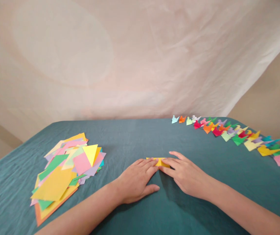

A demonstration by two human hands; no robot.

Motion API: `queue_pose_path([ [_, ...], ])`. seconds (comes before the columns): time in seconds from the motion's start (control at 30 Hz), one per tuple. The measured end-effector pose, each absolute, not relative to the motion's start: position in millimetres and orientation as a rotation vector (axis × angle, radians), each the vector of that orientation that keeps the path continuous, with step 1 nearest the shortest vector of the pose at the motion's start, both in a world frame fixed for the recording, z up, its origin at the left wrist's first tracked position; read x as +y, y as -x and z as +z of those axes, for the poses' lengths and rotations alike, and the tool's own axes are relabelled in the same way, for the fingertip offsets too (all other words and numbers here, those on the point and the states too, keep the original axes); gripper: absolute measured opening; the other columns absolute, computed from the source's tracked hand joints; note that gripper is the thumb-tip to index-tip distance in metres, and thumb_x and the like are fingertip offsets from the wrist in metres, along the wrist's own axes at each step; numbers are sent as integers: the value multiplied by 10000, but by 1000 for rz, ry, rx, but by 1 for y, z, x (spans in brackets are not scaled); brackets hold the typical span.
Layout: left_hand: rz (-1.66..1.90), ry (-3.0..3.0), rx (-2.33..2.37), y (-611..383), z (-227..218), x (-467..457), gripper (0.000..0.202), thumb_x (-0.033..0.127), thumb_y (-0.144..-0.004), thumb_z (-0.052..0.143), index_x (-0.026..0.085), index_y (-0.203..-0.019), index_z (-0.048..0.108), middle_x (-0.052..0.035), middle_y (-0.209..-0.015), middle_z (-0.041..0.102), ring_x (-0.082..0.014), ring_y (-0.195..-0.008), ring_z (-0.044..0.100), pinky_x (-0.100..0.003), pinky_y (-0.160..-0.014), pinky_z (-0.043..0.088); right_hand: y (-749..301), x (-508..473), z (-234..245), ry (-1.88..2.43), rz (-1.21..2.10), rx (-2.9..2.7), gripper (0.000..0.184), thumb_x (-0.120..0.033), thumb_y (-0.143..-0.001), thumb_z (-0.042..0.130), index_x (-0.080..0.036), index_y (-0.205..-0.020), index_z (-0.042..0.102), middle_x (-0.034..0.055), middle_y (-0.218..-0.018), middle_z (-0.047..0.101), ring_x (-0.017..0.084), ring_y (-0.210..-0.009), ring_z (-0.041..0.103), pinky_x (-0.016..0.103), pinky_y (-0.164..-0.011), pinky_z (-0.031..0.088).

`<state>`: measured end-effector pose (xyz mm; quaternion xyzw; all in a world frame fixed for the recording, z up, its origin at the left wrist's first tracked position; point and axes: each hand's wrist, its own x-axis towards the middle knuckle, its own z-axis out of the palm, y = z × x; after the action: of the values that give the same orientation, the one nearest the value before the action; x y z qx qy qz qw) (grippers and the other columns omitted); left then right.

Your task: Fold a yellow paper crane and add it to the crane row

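Note:
A small yellow piece of folded paper (160,161) lies flat on the teal cloth in front of me, its long side running left to right. My left hand (137,181) rests over its left part, fingers stretched out flat and thumb apart on the cloth. From the other side, my right hand (185,174) touches the paper's right part with extended fingertips, one finger raised above it. Both hands are open and press from above rather than grip. Fingers cover parts of the paper, so its exact fold is hard to make out.
At the left lies a loose, overlapping pile of coloured paper sheets (56,182). Several folded paper birds (239,139) stand in rows along the right and back right. Teal cloth (127,140) covers the table, and a pale fabric backdrop (130,58) hangs behind it.

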<state>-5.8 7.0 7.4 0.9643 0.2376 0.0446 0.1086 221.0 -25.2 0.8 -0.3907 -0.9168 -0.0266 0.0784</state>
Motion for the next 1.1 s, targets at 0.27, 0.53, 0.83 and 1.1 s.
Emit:
queue_pose_path([
  [0.27, 98, -2946, 648, 9, 9, 15, 526, 521, -889, 402, 192, -1300, 408, -125, -1381, 389, -273, -1264, 367, -416, -1034, 301, -221, -28, 5, 1144, -88, -2771, 410, -71, -823, 432, -170, -1209, 528, 122, -1183, 575, 200, -1112, 519, 481, -1083, 185],
  [0.53, 134, -2985, 669, 11, 11, 15, 450, 502, -896, 403, 206, -1226, 482, -126, -1337, 439, -268, -1228, 412, -417, -1004, 335, -219, -28, 6, 1141, -107, -2778, 394, -92, -843, 441, -165, -1220, 523, 129, -1156, 583, 203, -1089, 533, 489, -1075, 202],
  [0.83, 143, -2986, 680, 12, 13, 16, 414, 490, -892, 424, 221, -1198, 503, -112, -1331, 449, -258, -1219, 424, -410, -994, 349, -221, -24, 0, 1134, -143, -2757, 314, -113, -865, 449, -183, -1134, 596, 100, -1115, 617, 194, -1061, 545, 487, -1074, 202],
  [1.1, 112, -3001, 685, 10, 15, 15, 396, 488, -895, 419, 222, -1170, 521, -109, -1328, 450, -252, -1202, 438, -401, -985, 353, -226, -26, 6, 1234, -147, -2783, 272, -91, -835, 478, -185, -1007, 667, 90, -1037, 645, 192, -1002, 566, 469, -1061, 221],
])
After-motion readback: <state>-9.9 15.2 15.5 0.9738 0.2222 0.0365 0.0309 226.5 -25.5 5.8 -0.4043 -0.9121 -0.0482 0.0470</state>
